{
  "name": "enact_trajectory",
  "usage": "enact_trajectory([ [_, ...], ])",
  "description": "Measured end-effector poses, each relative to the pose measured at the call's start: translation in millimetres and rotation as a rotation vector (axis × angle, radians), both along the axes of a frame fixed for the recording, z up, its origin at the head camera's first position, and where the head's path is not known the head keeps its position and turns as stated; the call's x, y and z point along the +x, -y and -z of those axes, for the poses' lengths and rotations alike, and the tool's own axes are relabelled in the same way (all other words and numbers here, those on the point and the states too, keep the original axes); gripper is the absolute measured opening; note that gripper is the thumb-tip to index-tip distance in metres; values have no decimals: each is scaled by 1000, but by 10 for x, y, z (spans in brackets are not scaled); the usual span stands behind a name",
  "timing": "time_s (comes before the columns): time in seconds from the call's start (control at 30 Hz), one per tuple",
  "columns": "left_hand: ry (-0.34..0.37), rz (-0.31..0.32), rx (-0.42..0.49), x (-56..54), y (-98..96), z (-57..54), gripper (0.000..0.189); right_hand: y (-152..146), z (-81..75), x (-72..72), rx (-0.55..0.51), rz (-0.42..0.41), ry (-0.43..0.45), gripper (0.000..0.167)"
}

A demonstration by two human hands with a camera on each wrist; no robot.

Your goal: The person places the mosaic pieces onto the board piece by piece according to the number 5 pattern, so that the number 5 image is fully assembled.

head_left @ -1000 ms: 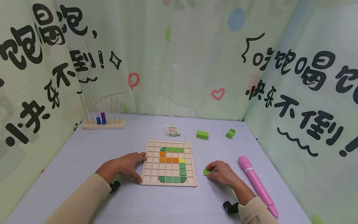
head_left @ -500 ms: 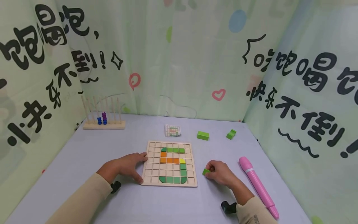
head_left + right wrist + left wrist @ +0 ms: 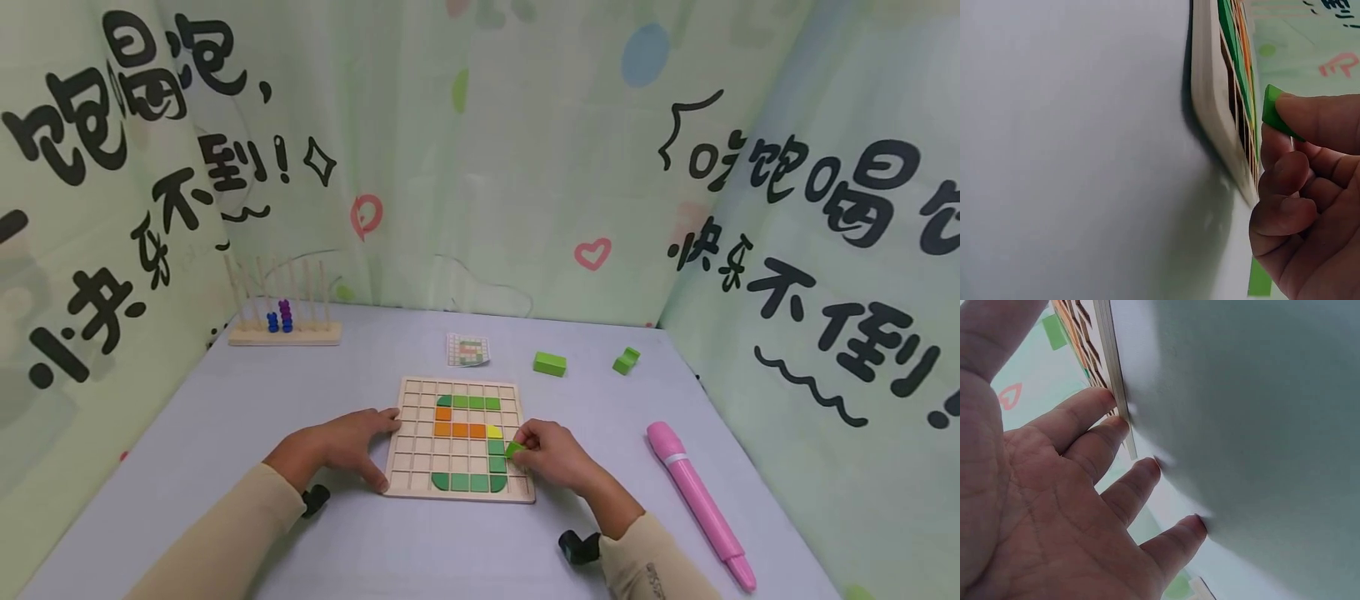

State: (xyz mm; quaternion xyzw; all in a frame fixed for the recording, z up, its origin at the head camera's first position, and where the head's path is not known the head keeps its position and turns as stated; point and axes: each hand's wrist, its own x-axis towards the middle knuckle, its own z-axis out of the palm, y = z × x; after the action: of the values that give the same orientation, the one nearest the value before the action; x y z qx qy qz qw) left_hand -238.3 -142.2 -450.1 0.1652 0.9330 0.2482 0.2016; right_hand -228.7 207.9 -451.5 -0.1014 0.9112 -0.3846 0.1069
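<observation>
A wooden grid board [image 3: 408,462] lies on the white table, with green, orange and yellow tiles set in some squares. My left hand [image 3: 337,450] rests against its left edge; in the left wrist view the fingers are spread, two fingertips [image 3: 1110,400] touching the board's side. Over the board's right edge, my right hand [image 3: 558,454] pinches a small green tile [image 3: 513,449] between thumb and finger. In the right wrist view that tile [image 3: 1272,111] is held up beside the board's rim [image 3: 1210,87], the other fingers curled in.
A patterned card [image 3: 467,350] lies behind the board. Green blocks [image 3: 550,364] and further green pieces [image 3: 626,361] sit at the back right. A pink microphone-shaped stick [image 3: 701,504] lies on the right. At the back left stands a wooden peg rack [image 3: 285,335] with blue and purple beads.
My right hand has lifted the green tile from the table and carried it left over the board's right edge. The left hand stays at the board's left edge.
</observation>
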Motion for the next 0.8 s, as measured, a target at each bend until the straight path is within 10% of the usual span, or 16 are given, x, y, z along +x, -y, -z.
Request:
enact_trajectory([
  [0.8,11,9,5,-5,17,-28,100,917,14,-62,72,-292,-82,7],
])
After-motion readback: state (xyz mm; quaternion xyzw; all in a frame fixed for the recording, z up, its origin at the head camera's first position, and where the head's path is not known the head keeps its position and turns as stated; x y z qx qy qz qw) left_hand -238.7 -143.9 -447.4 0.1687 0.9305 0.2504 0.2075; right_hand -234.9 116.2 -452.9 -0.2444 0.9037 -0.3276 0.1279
